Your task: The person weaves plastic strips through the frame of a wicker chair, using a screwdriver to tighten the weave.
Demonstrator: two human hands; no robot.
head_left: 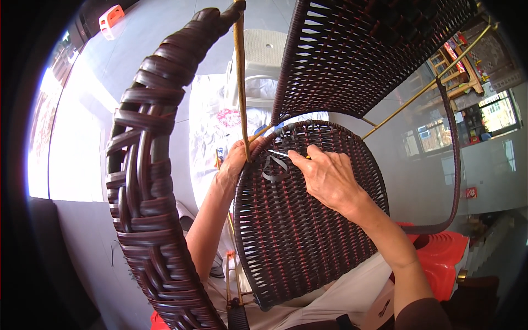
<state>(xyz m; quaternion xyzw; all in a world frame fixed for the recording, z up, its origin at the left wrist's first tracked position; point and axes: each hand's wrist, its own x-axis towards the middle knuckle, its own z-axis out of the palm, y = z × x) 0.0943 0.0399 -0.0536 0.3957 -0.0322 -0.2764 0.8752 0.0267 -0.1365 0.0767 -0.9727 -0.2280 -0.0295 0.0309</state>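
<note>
A dark brown woven chair lies tipped in front of me, its round seat (308,220) facing up between my arms. My left hand (240,155) is closed round the seat's rim at the far left, beside a bare tan frame rod (240,77); some of its fingers are hidden under the edge. In my right hand (330,176) is a thin metal awl-like tool (278,153) with a bit of yellow at its handle. Its shaft points left to the weave near my left hand. A loose grey strip (273,175) curls up from the seat just below the shaft.
The wrapped armrest (146,181) rises close on the left. The woven backrest (352,60) stands at the far side, with another arm loop (455,159) at right. Beyond are a pale plastic stool (263,49) on a white cloth and an orange stool (111,21). Red plastic (443,253) is near right.
</note>
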